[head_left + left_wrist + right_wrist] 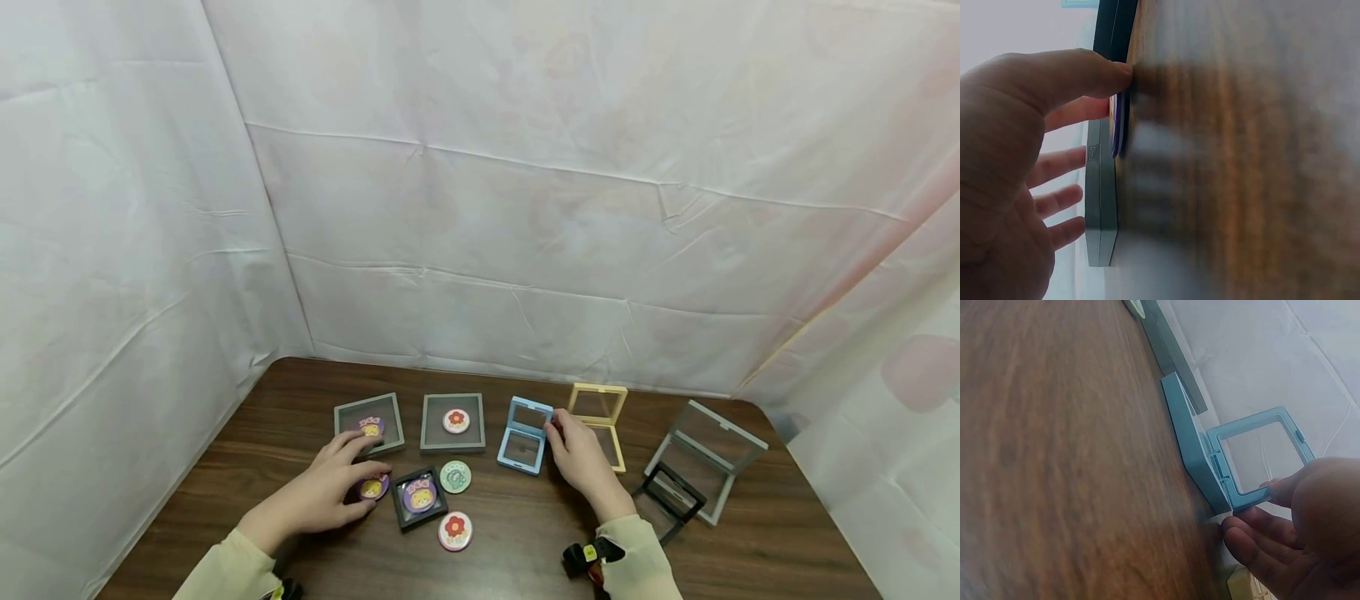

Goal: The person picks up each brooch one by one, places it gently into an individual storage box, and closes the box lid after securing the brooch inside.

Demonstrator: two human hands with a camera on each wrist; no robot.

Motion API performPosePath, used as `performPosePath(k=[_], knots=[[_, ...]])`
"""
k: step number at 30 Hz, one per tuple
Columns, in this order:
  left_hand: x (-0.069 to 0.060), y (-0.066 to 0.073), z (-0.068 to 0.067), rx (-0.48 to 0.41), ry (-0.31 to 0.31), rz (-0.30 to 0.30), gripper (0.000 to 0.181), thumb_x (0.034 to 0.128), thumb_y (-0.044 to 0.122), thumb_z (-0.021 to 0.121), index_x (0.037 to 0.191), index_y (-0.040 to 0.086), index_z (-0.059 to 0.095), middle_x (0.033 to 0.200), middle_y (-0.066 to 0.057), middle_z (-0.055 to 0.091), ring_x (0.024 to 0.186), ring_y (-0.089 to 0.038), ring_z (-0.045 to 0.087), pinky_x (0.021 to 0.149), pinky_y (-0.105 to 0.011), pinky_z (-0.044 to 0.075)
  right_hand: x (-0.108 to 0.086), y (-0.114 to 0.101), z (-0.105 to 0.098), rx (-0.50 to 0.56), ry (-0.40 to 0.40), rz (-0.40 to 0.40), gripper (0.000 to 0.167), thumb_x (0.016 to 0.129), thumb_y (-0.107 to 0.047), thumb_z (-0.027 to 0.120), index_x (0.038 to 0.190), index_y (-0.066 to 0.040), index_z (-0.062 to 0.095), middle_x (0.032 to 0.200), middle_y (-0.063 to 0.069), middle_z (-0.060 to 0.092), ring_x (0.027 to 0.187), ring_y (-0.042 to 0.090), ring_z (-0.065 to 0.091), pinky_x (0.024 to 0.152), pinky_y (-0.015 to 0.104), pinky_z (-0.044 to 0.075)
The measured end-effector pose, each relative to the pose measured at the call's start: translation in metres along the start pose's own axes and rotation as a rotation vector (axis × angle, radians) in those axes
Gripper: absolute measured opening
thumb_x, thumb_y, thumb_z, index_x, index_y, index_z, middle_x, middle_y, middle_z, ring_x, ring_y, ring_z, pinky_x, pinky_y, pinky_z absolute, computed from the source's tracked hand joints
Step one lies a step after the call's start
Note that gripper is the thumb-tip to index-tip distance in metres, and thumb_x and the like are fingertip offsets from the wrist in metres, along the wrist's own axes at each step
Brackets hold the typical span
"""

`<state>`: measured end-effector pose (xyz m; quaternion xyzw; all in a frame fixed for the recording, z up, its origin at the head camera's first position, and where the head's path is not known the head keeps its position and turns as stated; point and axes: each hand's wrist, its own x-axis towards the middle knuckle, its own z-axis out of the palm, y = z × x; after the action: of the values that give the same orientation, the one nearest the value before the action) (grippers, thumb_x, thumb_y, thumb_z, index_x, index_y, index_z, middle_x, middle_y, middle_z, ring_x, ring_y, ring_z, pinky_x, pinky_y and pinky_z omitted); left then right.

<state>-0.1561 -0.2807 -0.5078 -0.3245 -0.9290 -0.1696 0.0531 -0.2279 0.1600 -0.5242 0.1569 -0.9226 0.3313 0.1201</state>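
My left hand (322, 493) reaches over a purple bear badge (373, 487) on the table, its thumb and index finger at the badge's edges. The other fingers spread out over a grey display frame (397, 435) holding a similar badge. In the left wrist view, the badge (1116, 128) lies low beside the frame's edge (1100, 212). My right hand (581, 458) pinches the lower side of the raised lid of a blue display frame (521, 448). In the right wrist view, the thumb shows against the lid (1250, 419), with the fingers behind it.
A grey frame (431, 425) bears a red flower badge (456, 421). Nearer lie a black frame (405, 519) with a purple badge, a green badge (455, 477) and a flower badge (455, 531). Opened yellow (619, 454), grey (722, 500) and black (678, 528) frames stand rightward.
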Motion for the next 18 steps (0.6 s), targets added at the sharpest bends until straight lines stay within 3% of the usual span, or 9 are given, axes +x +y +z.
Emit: performPosePath(k=[4, 8, 18], knots=[[-0.004, 0.003, 0.002, 0.05, 0.059, 0.026, 0.042, 0.0885, 0.024, 0.091, 0.129, 0.024, 0.08, 0.148, -0.018, 0.058, 0.13, -0.037, 0.05, 0.1, -0.068, 0.048, -0.001, 0.0, 0.0, -0.001, -0.004, 0.002, 0.007, 0.11, -0.008, 0.065, 0.116, -0.003, 0.068, 0.097, 0.004, 0.068, 0.084, 0.018, 0.063, 0.073, 0.041, 0.053], [-0.006, 0.004, 0.003, 0.077, 0.096, 0.042, 0.043, 0.0855, 0.023, 0.093, 0.126, 0.023, 0.08, 0.145, -0.016, 0.059, 0.128, -0.033, 0.051, 0.098, -0.065, 0.049, -0.001, 0.0, 0.0, 0.005, 0.001, -0.001, 0.009, 0.11, -0.007, 0.065, 0.116, -0.001, 0.068, 0.098, 0.005, 0.069, 0.084, 0.019, 0.064, 0.073, 0.042, 0.054], [-0.016, 0.012, 0.001, 0.136, 0.125, 0.064, 0.045, 0.0822, 0.028, 0.096, 0.124, 0.02, 0.08, 0.128, 0.001, 0.065, 0.117, -0.02, 0.053, 0.091, -0.053, 0.048, -0.001, 0.001, 0.001, 0.004, 0.007, -0.018, 0.009, 0.11, -0.006, 0.065, 0.117, -0.001, 0.069, 0.098, 0.005, 0.069, 0.086, 0.021, 0.066, 0.074, 0.043, 0.055]])
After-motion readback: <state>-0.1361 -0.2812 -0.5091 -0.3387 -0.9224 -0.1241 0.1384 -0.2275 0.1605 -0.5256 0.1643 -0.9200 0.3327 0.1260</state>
